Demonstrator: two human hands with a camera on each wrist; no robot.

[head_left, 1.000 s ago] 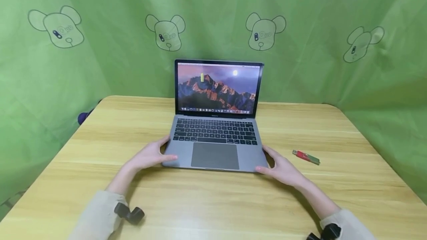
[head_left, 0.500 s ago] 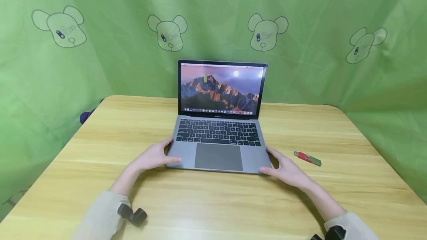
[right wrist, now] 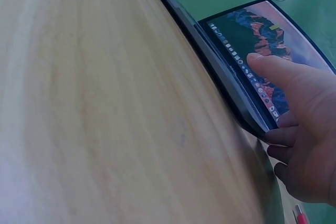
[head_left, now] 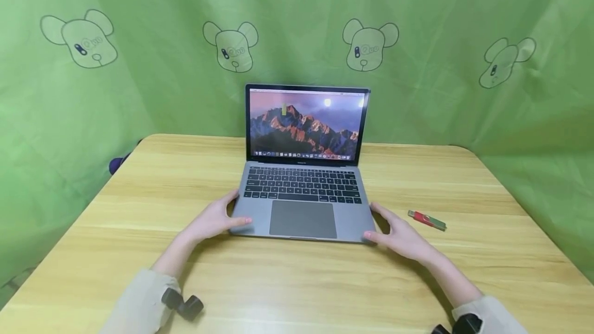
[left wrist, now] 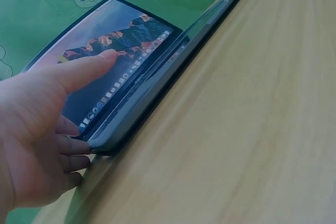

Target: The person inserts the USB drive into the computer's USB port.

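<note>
A grey laptop [head_left: 303,218] stands with its lid up, a mountain picture on its screen. At its front left corner is my left hand [head_left: 211,219]; in the left wrist view its fingertips [left wrist: 79,155] touch the side edge. The left thumb extends over the palm rest, raised above it. My right hand [head_left: 401,236] lies mirrored at the front right corner. In the right wrist view its fingertips [right wrist: 278,137] meet that edge, and the right thumb is also raised above the base. Both hands look relaxed. A red and green USB stick [head_left: 427,220] lies right of the right hand.
The light wooden table [head_left: 297,282] carries the laptop and the stick. Behind it hangs a green curtain [head_left: 297,14] with several printed bear heads. Each sleeve has a black wrist device, the left one [head_left: 182,304] near the table's front.
Laptop and both hands have moved very slightly to the right and towards me since the first frame, with a small camera shift. The hands keep their places at its front corners.
</note>
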